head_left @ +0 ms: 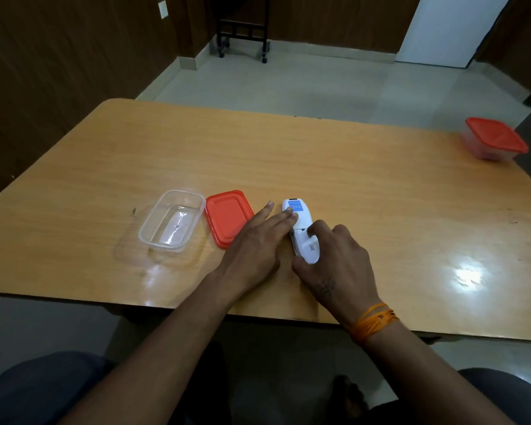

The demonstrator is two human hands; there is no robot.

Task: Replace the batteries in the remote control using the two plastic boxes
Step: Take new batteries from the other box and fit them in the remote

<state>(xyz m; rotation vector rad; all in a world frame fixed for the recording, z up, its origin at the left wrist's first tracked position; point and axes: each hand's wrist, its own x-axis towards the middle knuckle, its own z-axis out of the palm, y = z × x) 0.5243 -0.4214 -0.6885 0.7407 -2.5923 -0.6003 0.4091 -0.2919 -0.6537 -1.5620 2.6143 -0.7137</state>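
A white remote control [302,231] lies face down on the wooden table [288,157], its blue label at the far end. My left hand [255,240] lies flat with its fingertips pressing on the label end. My right hand [334,259] wraps the near end, thumb under it and a finger on the battery cover. A clear plastic box [172,220] stands open and looks empty at the left, its red lid [227,217] lying beside it. A second box with a red lid on [494,138] sits at the far right corner.
The table's near edge runs just under my wrists. An orange thread band circles my right wrist. Beyond the table are a tiled floor, a dark wheeled stand [242,26] and a white door [448,26].
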